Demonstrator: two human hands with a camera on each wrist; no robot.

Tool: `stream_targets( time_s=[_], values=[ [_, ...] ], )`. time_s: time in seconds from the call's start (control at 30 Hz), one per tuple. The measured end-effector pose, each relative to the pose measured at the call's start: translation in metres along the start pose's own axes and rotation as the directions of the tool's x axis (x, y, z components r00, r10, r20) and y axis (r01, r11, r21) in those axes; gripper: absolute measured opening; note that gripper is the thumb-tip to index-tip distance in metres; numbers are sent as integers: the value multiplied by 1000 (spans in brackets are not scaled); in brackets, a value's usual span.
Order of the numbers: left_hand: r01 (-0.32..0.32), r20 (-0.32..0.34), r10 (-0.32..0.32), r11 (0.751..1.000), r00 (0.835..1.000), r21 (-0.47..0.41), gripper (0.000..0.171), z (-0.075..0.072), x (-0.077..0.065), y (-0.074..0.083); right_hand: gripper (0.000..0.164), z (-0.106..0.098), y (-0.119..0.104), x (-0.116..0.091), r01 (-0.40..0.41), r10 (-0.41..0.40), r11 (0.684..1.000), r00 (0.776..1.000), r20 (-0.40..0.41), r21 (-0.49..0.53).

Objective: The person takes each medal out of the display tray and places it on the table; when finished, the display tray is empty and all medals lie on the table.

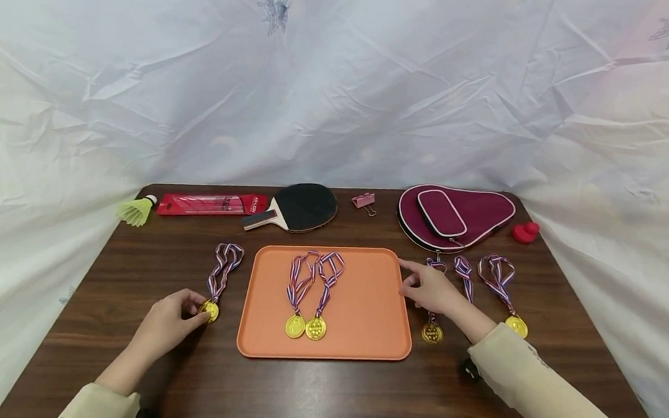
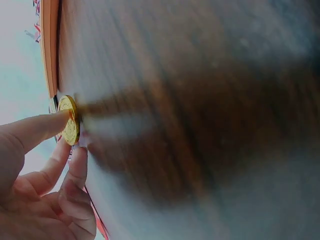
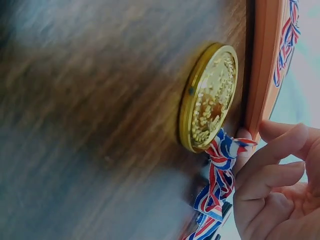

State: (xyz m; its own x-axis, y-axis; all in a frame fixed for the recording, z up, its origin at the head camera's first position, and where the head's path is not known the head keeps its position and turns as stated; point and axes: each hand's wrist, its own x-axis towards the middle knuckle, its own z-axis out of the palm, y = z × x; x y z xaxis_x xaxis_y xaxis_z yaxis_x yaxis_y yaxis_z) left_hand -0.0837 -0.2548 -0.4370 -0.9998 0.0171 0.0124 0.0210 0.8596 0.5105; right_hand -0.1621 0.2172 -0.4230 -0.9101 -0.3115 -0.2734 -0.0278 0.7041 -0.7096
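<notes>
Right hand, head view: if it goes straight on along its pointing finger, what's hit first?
The right hand would likely meet the orange tray first, at its right rim near the far corner. It looks right at that rim; touching or just above, I can't tell.

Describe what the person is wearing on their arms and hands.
The left hand and right hand wear no gloves. The left sleeve and right sleeve are pale beige; the right has a small dark marking near its cuff. Something black shows below the right cuff, unclear what.

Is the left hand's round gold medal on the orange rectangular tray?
No, the left hand pinches the medal outside the tray, left of its rim.
</notes>
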Motion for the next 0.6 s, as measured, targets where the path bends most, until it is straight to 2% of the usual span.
stream_targets(
  time_s=[0.13,0.23,0.3,0.43,0.5,0.6],
  values=[
    [-14,-47,14,1000,999,10,26,-5,0,8,59,1,-1,1,-5,5,1000,1000,-9,0],
    [-76,-91,75,997,993,-4,24,-4,0,22,59,1,-2,2,-12,12,1000,1000,-15,1],
    [-145,-96,142,989,985,-23,22,3,0,35,59,1,-2,2,-14,14,1000,1000,-17,2],
    [-280,-53,278,959,959,-45,24,22,-4,62,59,1,-1,1,-19,19,1000,1000,-16,-2],
    [-307,-19,307,950,952,-56,26,32,-6,74,59,2,-1,1,-13,13,1000,1000,-14,-6],
    [-304,35,308,949,951,-87,29,44,-7,90,60,3,0,1,-16,16,1000,1000,-19,-5]
  ],
)
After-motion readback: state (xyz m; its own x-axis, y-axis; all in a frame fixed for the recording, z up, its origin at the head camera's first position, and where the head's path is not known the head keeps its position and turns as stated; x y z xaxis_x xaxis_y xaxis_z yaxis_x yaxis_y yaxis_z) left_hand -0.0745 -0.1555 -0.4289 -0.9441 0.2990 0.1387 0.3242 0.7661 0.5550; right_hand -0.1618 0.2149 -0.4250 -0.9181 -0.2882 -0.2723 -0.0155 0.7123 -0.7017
